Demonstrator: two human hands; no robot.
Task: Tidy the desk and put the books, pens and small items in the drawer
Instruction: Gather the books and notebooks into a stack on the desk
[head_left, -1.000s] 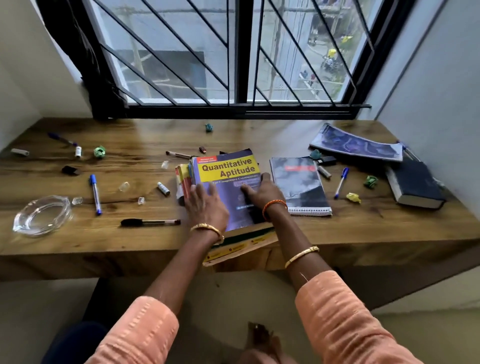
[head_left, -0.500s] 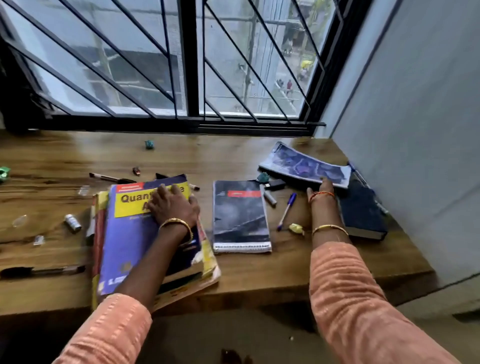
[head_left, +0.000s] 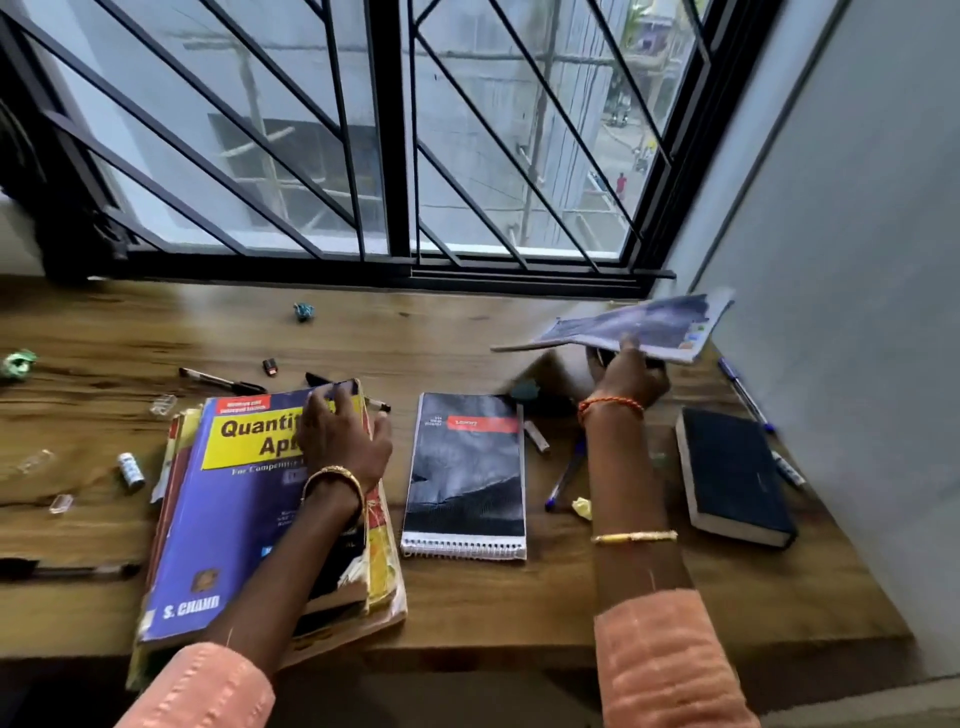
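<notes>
Head view: you're gathering books. Your right hand (head_left: 626, 376) pinches the thin magazine (head_left: 634, 327), lifted off the desk (head_left: 467, 332) near its far right corner. Your left hand (head_left: 343, 436), grip spread, presses the book stack (head_left: 234, 519) at the front edge. Next, I'd judge, lay the magazine on it.

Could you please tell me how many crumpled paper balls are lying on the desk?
3: a teal ball near the window, a green one at the left edge, a yellow one beside the right forearm. More may be hidden.

Bare wood along the window grille (head_left: 395, 156) — pens (head_left: 221, 380), caps, books nearer.
</notes>
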